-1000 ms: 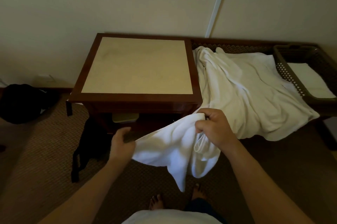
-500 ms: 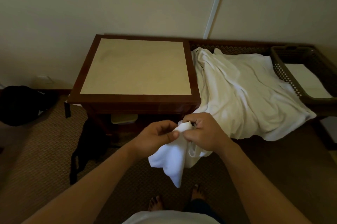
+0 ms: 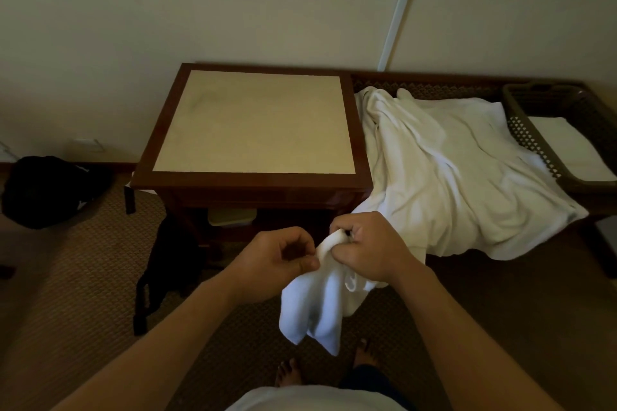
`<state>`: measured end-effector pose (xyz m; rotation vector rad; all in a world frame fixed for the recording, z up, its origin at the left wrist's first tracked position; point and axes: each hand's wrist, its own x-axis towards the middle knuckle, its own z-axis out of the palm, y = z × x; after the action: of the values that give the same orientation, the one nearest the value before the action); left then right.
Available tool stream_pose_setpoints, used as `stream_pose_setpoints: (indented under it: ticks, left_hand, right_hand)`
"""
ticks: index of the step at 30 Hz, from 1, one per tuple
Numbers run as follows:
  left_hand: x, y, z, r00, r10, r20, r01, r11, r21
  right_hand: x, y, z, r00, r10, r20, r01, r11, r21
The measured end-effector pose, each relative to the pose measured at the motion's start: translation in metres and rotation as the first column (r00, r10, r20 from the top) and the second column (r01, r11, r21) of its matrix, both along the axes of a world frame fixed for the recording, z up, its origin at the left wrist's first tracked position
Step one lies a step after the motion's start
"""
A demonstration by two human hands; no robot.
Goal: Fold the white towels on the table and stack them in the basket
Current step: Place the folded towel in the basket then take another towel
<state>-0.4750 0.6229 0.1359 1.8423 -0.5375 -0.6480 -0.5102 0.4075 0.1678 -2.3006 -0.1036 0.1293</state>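
Note:
A small white towel (image 3: 319, 307) hangs in the air in front of the wooden table (image 3: 253, 123). My right hand (image 3: 369, 248) grips its bunched top edge. Beside it, my left hand (image 3: 282, 258) pinches the same edge between thumb and fingers. The two hands almost touch. To the right, a large white towel (image 3: 460, 173) lies spread and rumpled over a low bench. At the far right stands a dark woven basket (image 3: 534, 143) with a folded white towel (image 3: 567, 150) inside.
A black bag (image 3: 50, 190) lies on the carpet at the left. Another dark strapped bag (image 3: 167, 260) leans by the table leg. A pale box (image 3: 232, 215) sits on the shelf under the table. My bare feet (image 3: 288, 372) stand below the hanging towel.
My left hand moved right from the towel's far corner to meet my right hand. The towel went from stretched between the hands to hanging doubled below them.

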Motion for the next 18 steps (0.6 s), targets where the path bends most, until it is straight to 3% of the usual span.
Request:
stream_pose_setpoints:
  ticks: [10,12,15,16,18]
  left_hand:
    - [-0.015,-0.004,-0.033,0.924,0.325,0.200,-0.332,0.943,0.002]
    - [-0.002,0.012,-0.040,0.889,0.357,0.287,-0.402,0.908,0.115]
    - [0.020,0.055,-0.057,0.868,0.326,0.375,-0.447,0.841,0.304]
    - [0.024,0.067,-0.063,0.876,0.281,0.393,-0.425,0.834,0.351]
    - [0.029,0.078,-0.072,0.872,0.173,0.459,-0.376,0.836,0.400]
  right_hand:
    - [0.003,-0.007,-0.003,0.994,-0.058,-0.092,0.056,0.998,-0.021]
    - [0.009,-0.025,0.004,0.968,-0.247,-0.042,0.250,0.965,0.085]
    - [0.017,-0.057,0.027,0.754,-0.650,0.093,0.595,0.736,0.324]
    - [0.018,-0.064,0.032,0.702,-0.700,0.134,0.619,0.692,0.371]
    - [0.020,-0.065,0.035,0.686,-0.702,0.193,0.608,0.698,0.377]
